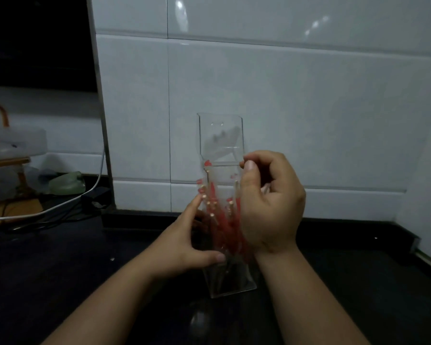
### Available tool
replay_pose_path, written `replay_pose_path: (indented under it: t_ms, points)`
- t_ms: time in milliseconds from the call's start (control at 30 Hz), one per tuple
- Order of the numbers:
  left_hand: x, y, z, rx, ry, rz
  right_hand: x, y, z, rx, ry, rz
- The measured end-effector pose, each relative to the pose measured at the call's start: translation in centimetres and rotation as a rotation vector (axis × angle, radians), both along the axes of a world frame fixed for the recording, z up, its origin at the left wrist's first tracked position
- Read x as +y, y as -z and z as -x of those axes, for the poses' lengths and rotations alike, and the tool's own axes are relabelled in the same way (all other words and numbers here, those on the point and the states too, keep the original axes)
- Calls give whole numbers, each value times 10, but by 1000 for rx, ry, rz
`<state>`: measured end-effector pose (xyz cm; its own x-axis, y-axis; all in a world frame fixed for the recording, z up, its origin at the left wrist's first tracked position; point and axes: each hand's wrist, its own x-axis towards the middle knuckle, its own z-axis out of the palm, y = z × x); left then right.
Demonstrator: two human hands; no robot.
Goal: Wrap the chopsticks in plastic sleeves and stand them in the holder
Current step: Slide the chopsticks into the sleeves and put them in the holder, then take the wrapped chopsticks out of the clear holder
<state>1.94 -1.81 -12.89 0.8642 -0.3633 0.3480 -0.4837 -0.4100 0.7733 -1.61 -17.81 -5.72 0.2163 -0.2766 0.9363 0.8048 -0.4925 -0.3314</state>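
Observation:
A tall clear plastic holder (220, 138) stands on the dark counter (60, 270) in front of me. Several chopsticks in red-printed sleeves (218, 215) stand inside it, tips upward. My left hand (184, 245) grips the holder's left side, thumb across its front low down and fingers around its left wall. My right hand (271, 202) is at the holder's upper right edge with fingers curled; thumb and forefinger pinch near the rim, and what they hold is hidden by the hand.
White tiled wall (284, 95) rises behind the holder. At the left are a metal post (102, 120), a white cable (60, 207), a green bag (67, 183) and clear containers on a wooden rack (8, 145). Dark counter stretches to both sides.

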Motion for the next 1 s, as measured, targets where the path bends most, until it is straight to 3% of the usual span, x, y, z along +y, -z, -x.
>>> replay_pose_path:
  t_ms: [100,200,333,433,533,633,767,900,1000]
  points:
    - [18,-5,0,50,10,-45,-1,5,-6,-64,123,13]
    - [32,-12,1,84,24,-89,-4,10,-15,-12,119,-70]
    - [47,-17,-2,155,44,-101,-1,16,-27,356,-8,-213]
    - [50,-18,3,180,42,-73,7,20,-27,615,-217,-275]
    - [43,-19,4,187,36,95,14,21,-25,728,-393,-327]
    - [36,-22,-1,220,-31,434,16,19,-27,777,-552,-406]
    - [28,-22,-1,58,-56,568,19,20,-29,812,-590,-291]
    - [21,-29,3,-97,-115,499,21,20,-32,870,-805,-265]
    - [16,-34,4,-103,-87,482,22,17,-32,842,-851,-296]
